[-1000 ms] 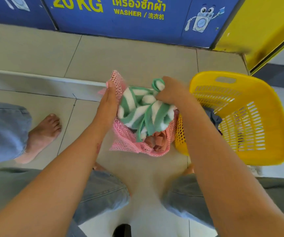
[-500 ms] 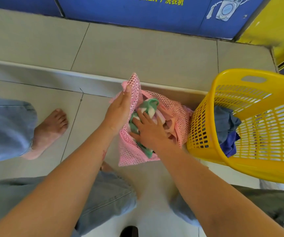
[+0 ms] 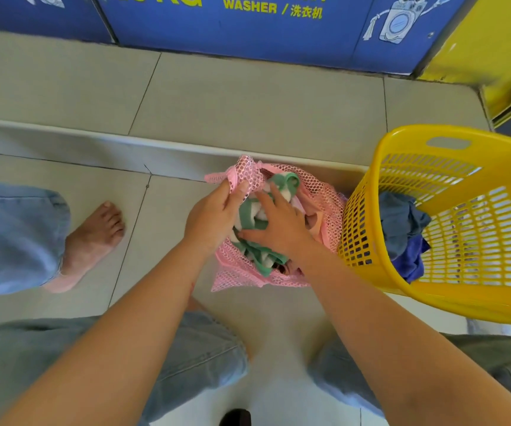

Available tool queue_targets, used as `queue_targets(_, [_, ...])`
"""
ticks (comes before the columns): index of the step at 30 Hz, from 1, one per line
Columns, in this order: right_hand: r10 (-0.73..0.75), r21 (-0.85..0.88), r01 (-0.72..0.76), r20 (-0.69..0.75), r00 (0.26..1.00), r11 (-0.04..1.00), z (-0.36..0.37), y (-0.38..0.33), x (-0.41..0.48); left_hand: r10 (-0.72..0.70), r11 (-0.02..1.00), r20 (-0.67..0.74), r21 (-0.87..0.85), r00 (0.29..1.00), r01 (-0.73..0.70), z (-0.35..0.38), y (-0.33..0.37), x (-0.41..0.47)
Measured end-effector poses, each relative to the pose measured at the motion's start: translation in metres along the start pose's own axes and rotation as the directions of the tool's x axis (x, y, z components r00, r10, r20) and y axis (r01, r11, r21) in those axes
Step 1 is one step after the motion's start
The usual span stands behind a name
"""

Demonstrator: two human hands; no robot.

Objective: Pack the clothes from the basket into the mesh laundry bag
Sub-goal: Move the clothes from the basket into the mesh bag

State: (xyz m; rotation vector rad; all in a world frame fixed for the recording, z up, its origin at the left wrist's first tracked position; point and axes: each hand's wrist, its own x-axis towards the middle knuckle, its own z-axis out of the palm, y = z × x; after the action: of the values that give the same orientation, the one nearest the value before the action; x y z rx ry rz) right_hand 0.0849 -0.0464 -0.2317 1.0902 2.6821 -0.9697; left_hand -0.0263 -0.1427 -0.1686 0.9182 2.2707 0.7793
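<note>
A pink mesh laundry bag [image 3: 322, 192] stands on the tiled floor just left of a yellow plastic basket [image 3: 432, 142]. My left hand [image 3: 214, 216] pinches the bag's near rim and holds its mouth apart. My right hand [image 3: 279, 224] lies flat with spread fingers on a green-and-white striped garment [image 3: 248, 216] inside the bag, pressing it down. Something peach-coloured shows beneath it. Blue clothes [image 3: 401, 222] are bunched in the tilted basket.
A raised tiled step [image 3: 156, 146] runs across behind the bag, with blue washer panels [image 3: 248, 26] beyond it. Another person's bare foot [image 3: 91, 241] and jeans leg stand at the left. My knees are below, with a dark object [image 3: 235, 418] between them.
One second ago my right hand held the striped garment above the bag's mouth. It has since pushed it down inside, and the fingers have spread flat on top. The left hand kept its grip on the rim.
</note>
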Motion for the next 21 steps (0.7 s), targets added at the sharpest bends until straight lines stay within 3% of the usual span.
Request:
queue_targets(3, [0.036, 0.053, -0.033, -0.058, 0.998, 0.998, -0.024, -0.001, -0.018, -0.022, 1.000, -0.023, 0.007, 1.000, 0.022, 0.000, 0.001, -0.002])
queue_targets(6, [0.014, 0.137, 0.016, -0.214, 0.977, 0.990, -0.055, -0.007, -0.034, -0.018, 1.000, -0.029, 0.004, 0.999, 0.018, 0.000, 0.003, -0.006])
queue_targets(10, [-0.035, 0.194, 0.133, -0.441, 0.897, 0.972, -0.110, -0.014, -0.050, -0.010, 1.000, -0.025, -0.003, 1.000, 0.010, 0.000, 0.006, -0.008])
queue_targets(13, [0.069, 0.296, 0.116, -0.548, 0.834, 0.948, -0.152, -0.001, -0.059, -0.029, 0.999, -0.012, 0.024, 1.000, 0.029, 0.002, 0.011, -0.008])
queue_targets(17, [0.299, 0.365, -0.111, -0.514, 0.804, 0.925, -0.183, 0.047, -0.065, -0.026, 1.000, -0.021, 0.012, 0.999, 0.026, 0.007, 0.015, -0.004])
queue_targets(21, [0.505, 0.235, -0.454, -0.248, 0.827, 0.859, -0.176, 0.112, -0.059, 0.011, 1.000, -0.030, 0.025, 0.999, -0.010, 0.016, 0.022, -0.001])
